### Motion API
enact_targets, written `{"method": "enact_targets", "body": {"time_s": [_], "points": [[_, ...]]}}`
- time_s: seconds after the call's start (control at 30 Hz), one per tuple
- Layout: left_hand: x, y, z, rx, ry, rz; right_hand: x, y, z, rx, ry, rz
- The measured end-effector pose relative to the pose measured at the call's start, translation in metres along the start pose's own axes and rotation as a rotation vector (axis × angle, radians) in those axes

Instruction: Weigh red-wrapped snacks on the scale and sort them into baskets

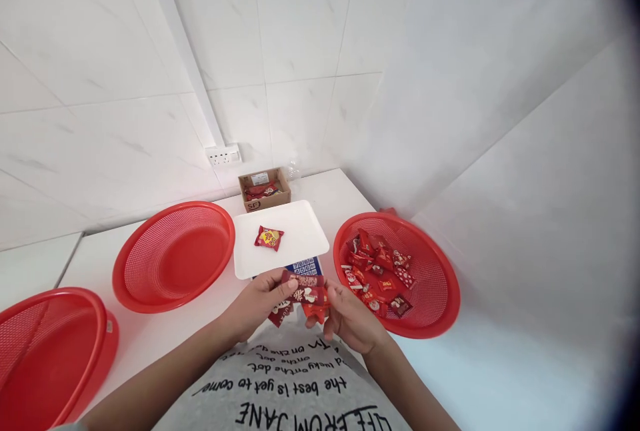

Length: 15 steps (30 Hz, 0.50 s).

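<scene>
Several red and dark red candy packets (306, 294) are held between my two hands, in front of the grey shirt. My left hand (257, 304) pinches them from the left, thumb on top. On the other side, my right hand (350, 318) has its fingers closed round their right ends. Beyond my hands, a single red and yellow packet (269, 238) lies on a white tray (305, 221). A blue keypad panel (306, 266) shows under the tray's front edge. To the right, a red basket (433, 284) holds several red packets (383, 258).
Two more red baskets, one left of the tray (187, 261) and one at the far left (40, 364), stand on the white table (320, 184). A cardboard box (269, 202) with red packets sits behind the tray. Tiled walls rise behind; a socket (223, 154) is on one.
</scene>
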State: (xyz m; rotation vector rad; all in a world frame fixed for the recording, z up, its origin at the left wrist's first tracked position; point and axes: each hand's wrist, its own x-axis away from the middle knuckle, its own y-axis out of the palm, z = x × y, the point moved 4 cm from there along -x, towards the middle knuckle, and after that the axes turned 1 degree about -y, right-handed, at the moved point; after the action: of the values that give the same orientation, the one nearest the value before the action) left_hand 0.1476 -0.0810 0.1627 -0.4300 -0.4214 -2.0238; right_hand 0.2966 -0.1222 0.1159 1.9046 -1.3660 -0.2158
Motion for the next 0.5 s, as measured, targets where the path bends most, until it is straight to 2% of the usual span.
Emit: {"method": "enact_targets", "body": {"time_s": [0.07,0.13,0.23,0.4,0.5], "points": [[-0.006,-0.001,-0.009,-0.05,-0.011,-0.001,-0.001,0.0,0.003,0.074,0.035,0.034],[-0.016,-0.008,-0.021,-0.032,-0.013,0.027,-0.004,-0.006,0.008,0.116,0.054,0.125],[-0.036,-0.028,-0.043,0.156,-0.037,0.104,-0.009,-0.021,0.019,0.143,0.079,0.246],[-0.062,-0.07,-0.074,0.441,-0.235,0.371,-0.011,-0.033,0.032,0.158,0.106,0.262],[-0.064,-0.074,-0.081,0.45,-0.29,0.387,-0.01,-0.032,0.033,0.143,0.101,0.262]]}}
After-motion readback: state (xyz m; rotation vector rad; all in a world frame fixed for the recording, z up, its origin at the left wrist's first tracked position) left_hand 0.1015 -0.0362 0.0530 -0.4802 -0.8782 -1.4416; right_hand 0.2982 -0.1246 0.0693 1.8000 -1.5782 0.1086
